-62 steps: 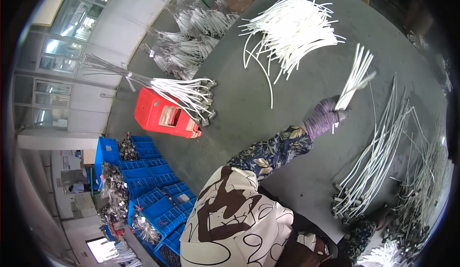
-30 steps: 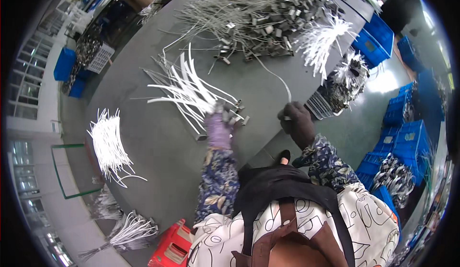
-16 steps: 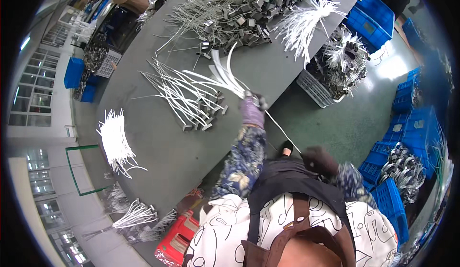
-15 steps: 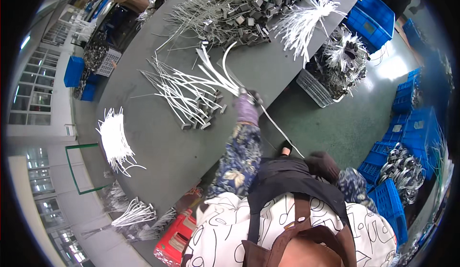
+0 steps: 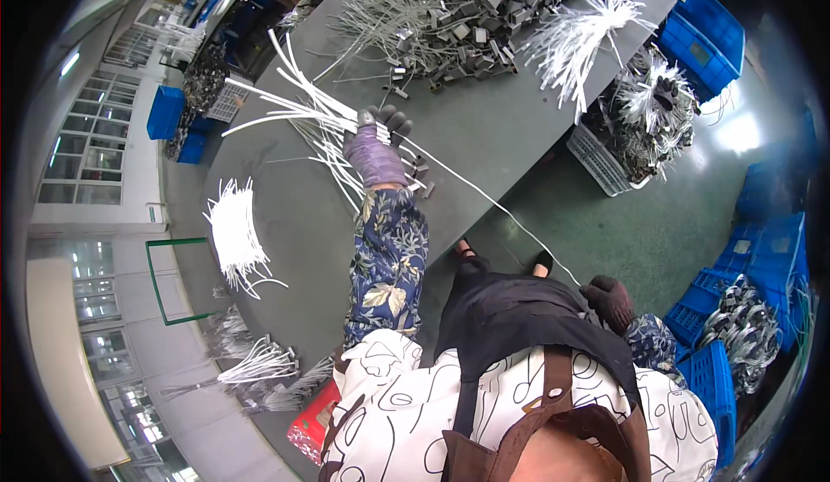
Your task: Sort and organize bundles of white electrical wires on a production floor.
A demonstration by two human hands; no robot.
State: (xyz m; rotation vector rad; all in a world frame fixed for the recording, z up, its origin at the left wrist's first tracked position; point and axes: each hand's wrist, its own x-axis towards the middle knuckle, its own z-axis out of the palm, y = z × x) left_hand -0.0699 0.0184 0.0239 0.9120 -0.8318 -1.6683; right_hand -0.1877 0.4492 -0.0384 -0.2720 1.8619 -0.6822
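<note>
White strand [image 5: 506, 211] slants from left hand [image 5: 377, 152] past desk [image 5: 298, 231] edge to right hand [image 5: 610, 303]; left grip clamped on tubes [image 5: 333, 112], right pinched on strand tip.

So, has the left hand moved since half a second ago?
Yes: judged against the white tube pile on the table's left side, the left hand has moved left, closer to it.

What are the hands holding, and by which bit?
Left grip: long white plastic-looking tubes, near their right ends. Right grip: a thin white wire-like strand, at its lower visible end.
</note>
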